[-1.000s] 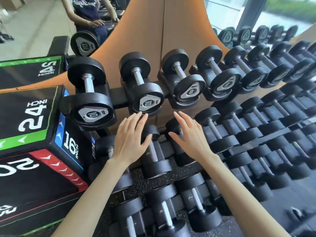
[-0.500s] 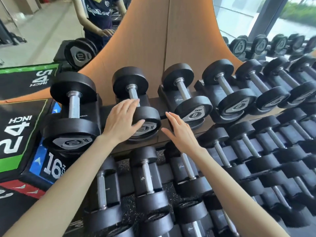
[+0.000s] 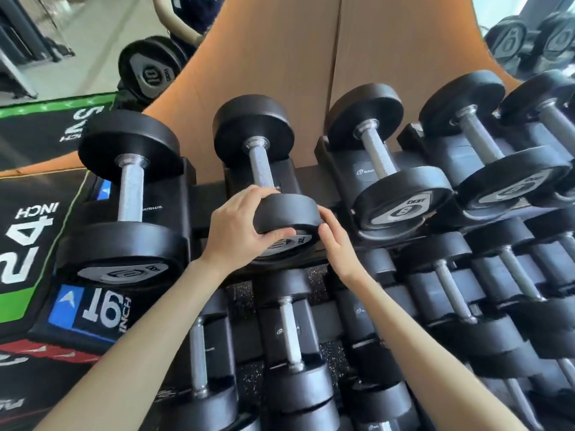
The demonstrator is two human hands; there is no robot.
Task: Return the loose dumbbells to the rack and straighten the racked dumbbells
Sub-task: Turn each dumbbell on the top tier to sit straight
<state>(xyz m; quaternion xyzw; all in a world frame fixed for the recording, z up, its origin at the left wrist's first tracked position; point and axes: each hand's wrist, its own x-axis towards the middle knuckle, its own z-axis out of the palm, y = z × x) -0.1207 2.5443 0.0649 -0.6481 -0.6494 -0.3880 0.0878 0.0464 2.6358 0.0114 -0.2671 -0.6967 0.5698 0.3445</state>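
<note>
A black 10 dumbbell (image 3: 263,163) lies in the second cradle of the rack's top row (image 3: 205,197), its handle running away from me. My left hand (image 3: 239,227) is clamped over the left side of its near head, thumb across the face plate. From the right, the fingertips of my right hand (image 3: 334,241) press against that same head. Another 10 dumbbell (image 3: 129,194) sits to the left, an 8 dumbbell (image 3: 385,169) to the right. Lower rows hold several more dumbbells (image 3: 289,331).
Stacked plyo boxes (image 3: 28,244) marked 24 and 16 inch stand close on the left. An orange panel (image 3: 311,57) rises behind the rack. A 10 dumbbell (image 3: 149,73) lies beyond it at the back left, near another person (image 3: 193,14).
Both hands rose from in front of the lower row to the second top-row dumbbell and closed around its near head. The camera moved closer.
</note>
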